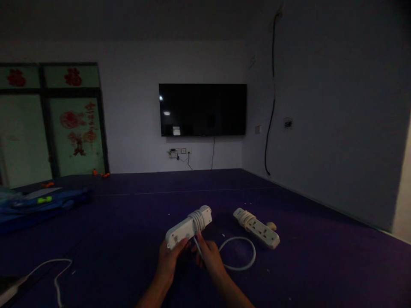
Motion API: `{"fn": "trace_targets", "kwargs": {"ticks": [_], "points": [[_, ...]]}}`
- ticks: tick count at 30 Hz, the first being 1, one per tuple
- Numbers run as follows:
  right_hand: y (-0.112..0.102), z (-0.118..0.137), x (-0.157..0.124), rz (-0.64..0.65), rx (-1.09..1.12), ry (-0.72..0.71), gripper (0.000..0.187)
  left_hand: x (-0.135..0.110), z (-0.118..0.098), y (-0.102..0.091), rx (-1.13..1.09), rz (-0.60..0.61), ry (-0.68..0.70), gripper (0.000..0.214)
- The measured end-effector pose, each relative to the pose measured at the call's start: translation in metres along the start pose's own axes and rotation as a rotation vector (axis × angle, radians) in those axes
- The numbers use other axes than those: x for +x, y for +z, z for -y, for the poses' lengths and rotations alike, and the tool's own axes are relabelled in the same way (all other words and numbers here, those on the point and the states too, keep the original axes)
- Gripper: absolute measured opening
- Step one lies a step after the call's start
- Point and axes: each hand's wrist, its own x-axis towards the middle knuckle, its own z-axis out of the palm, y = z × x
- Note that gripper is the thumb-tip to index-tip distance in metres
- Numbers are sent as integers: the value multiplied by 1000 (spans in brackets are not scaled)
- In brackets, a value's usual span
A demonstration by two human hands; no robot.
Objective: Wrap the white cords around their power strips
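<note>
My left hand (170, 258) grips the lower left end of a white power strip (180, 232), which is tilted up toward the right with its underside facing me. Several turns of its white cord (198, 220) are wound around the strip near the far end. Just below those turns, my right hand (208, 256) is closed on the cord. From there the loose part of the cord loops out to the right over the purple surface. A second white power strip (261, 231) lies to the right, sockets up, with its own cord wrapped around one end.
The purple surface (135, 222) stretches to the back wall, with small white scraps on it. Blue fabric (64, 201) lies at the left. Another white cable (58, 273) curves at the lower left. A black television (203, 109) hangs on the back wall.
</note>
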Motion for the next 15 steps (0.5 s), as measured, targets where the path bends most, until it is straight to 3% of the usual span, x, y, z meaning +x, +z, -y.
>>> {"fn": "trace_targets", "kwargs": {"ticks": [7,15], "points": [[-11,12,2,-27,101,101,80,-3,-7,-1,312,84,174,41],[-9,13,-4,-49,37,63,74,2,-9,-6,409,197,300,39]]}}
